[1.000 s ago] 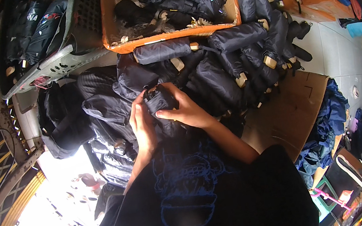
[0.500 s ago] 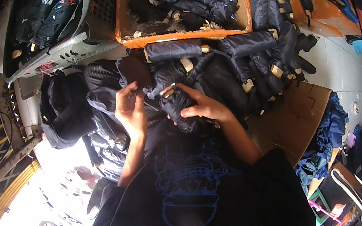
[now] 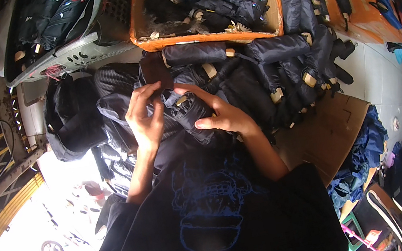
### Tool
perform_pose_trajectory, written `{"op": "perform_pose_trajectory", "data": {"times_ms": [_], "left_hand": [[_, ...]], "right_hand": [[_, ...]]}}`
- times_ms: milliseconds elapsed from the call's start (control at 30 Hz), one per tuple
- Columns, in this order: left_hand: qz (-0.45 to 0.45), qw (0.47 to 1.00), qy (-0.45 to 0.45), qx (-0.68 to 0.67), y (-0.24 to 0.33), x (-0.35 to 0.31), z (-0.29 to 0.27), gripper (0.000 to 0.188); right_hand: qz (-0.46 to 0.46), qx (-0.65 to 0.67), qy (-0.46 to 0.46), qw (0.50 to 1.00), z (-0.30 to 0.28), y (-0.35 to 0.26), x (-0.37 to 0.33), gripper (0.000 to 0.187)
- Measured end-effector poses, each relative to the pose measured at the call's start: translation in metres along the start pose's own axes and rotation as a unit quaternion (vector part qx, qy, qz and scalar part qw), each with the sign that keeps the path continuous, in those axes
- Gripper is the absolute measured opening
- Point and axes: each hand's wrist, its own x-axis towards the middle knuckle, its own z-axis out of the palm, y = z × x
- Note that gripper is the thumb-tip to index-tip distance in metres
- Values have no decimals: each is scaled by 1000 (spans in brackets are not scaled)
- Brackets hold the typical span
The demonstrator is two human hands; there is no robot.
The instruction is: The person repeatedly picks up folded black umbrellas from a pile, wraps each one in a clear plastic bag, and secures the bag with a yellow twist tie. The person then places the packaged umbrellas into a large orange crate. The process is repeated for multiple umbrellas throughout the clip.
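Black fabric bundle [image 3: 193, 113]: in the head view it sits in your right hand's grip, its gathered end tipped up and a little toward the left hand.

Pale end piece [image 3: 182, 99]: shows among the folds at the far end of the grip; it makes a good mark for judging whether the cloth lies even around it.

Right hand [image 3: 228, 117]: wrapped around the bundle from the right, thumb across the near side, fingers reaching along the far side. Let it carry the load: firm enough that the roll cannot loosen, light enough not to crush the folds.

Left hand [image 3: 144, 118]: raised just left of the grip, thumb and fingers curved and apart, nothing plainly seen between them. Bring the fingertips in flat if you smooth a fold, so they press rather than snag.

Dark brownish cloth [image 3: 154, 70]: just beyond the left fingertips; you cannot tell here whether they touch it. Mind that it doesn't catch.

Black shirt [image 3: 205, 203]: on the near side of the grip, dark on dark; hold the bundle clear of it so you can see its edges.

Wrapped bundles [image 3: 281, 48]: piled beyond and right of the grip; give your knuckles room there.
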Motion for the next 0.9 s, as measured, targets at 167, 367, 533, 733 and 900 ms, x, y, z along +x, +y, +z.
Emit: {"op": "perform_pose_trajectory", "data": {"times_ms": [167,367,533,733,900], "left_hand": [[-26,1000,-8,4,9,0,3,25],[-20,1000,14,19,14,-5,10,22],[-110,991,74,33,15,-12,13,16],[-60,990,-7,130,-13,-17,11,27],[22,966,-82,243,-10,-10,-3,35]], "right_hand": [[-22,-65,-18,997,1,-9,-2,84],[-48,-55,15,997,8,0,-2,85],[-76,-57,11,995,4,-8,-3,86],[-29,-6,28,999,5,-7,-13,75],[87,133,-16,987,-2,-15,-29,66]]}}
